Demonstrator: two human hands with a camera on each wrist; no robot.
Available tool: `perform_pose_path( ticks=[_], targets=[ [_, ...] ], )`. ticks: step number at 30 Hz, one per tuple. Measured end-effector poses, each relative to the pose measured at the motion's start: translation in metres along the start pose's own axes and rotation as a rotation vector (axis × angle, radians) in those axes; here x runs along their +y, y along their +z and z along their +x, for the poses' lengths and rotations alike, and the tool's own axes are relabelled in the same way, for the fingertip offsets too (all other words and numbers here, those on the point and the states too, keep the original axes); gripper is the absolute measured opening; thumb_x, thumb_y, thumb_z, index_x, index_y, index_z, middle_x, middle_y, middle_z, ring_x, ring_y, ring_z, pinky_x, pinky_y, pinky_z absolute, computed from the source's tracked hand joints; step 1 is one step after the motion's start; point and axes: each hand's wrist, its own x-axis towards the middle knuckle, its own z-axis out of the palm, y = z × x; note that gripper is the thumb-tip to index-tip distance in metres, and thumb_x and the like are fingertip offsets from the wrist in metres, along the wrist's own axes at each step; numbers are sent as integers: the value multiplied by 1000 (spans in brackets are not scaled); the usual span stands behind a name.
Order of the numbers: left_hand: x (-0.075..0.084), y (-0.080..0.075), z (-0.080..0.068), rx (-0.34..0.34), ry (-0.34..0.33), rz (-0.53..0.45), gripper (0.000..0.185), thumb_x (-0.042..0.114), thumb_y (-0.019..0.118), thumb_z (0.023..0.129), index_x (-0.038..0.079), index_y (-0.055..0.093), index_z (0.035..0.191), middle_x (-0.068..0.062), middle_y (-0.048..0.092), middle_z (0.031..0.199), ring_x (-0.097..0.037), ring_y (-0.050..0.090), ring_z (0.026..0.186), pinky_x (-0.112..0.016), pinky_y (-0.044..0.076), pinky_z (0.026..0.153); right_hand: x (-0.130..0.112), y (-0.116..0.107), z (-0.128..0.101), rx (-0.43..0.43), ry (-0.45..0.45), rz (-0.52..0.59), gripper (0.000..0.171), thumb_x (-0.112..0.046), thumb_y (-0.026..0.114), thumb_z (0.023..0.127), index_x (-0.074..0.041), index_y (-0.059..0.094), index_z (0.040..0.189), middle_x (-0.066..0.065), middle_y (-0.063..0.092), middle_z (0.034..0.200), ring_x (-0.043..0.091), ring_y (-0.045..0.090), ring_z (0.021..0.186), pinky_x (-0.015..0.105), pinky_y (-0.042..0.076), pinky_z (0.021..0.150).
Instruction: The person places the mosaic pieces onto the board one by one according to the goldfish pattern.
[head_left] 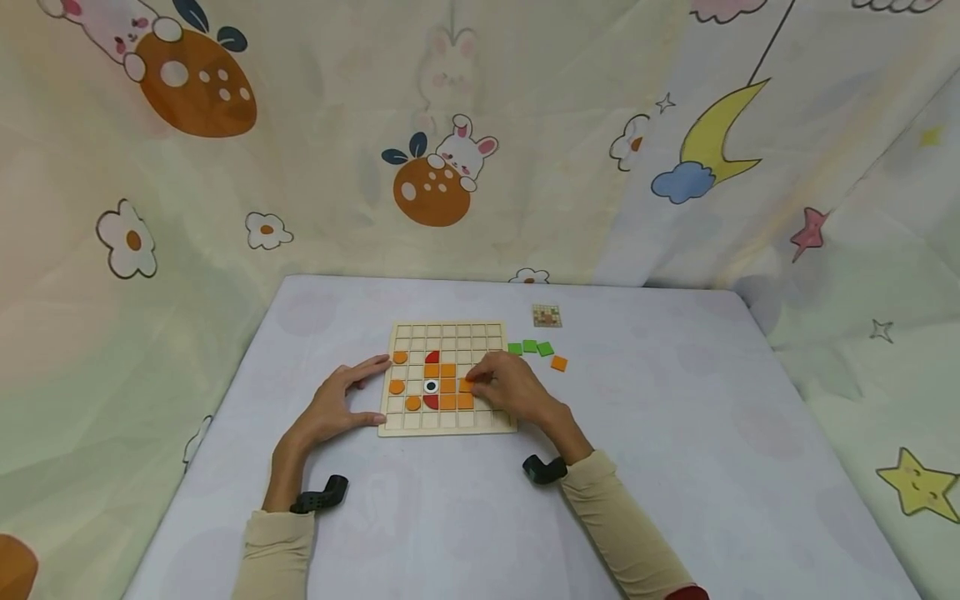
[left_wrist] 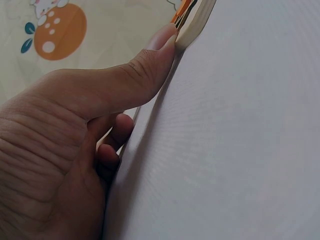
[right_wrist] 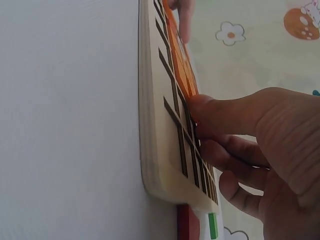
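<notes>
A wooden grid board [head_left: 480, 332] lies on the pale table [head_left: 675, 433]. It carries orange squares [head_left: 447, 402], orange discs [head_left: 397, 387], two red half-discs [head_left: 432, 357] and a black-and-white eye piece [head_left: 431, 386]. My left hand [head_left: 367, 392] rests against the board's left edge with fingers stretched, and its thumb [left_wrist: 150, 60] touches the board's near corner [left_wrist: 195, 22]. My right hand [head_left: 474, 383] lies over the board's right part. Its thumb and forefinger pinch an orange square tile [head_left: 465, 385] in a cell. In the right wrist view the right hand [right_wrist: 200, 125] meets the board [right_wrist: 155, 125] at that tile [right_wrist: 186, 82].
Three green squares [head_left: 529, 347] and one orange square [head_left: 558, 363] lie loose to the right of the board. A small pattern card [head_left: 547, 316] sits behind them. Printed cloth [head_left: 525, 167] hangs round the table on the far and side edges.
</notes>
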Motion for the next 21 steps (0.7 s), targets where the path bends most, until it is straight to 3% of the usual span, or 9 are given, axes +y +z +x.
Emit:
perform_pose_path(
  ticks=[9, 21],
  targets=[
    [-2, 1, 0, 4, 5, 1, 94, 50, 91, 67, 29, 50, 150, 8, 41, 161, -13, 41, 98, -36, 34, 87, -11, -1, 1, -34, -64, -35, 16, -14, 74, 91, -17, 81, 105, -7, 74, 97, 9, 61, 91, 27, 49, 80],
    [1, 1, -2, -3, -1, 5, 94, 50, 91, 68, 30, 49, 150, 8, 40, 162, -13, 41, 98, -37, 34, 87, 20, -31, -16, 104, 45, -1, 28, -19, 84, 83, -11, 78, 108, 1, 72, 98, 20, 63, 93, 35, 49, 84]
  ],
)
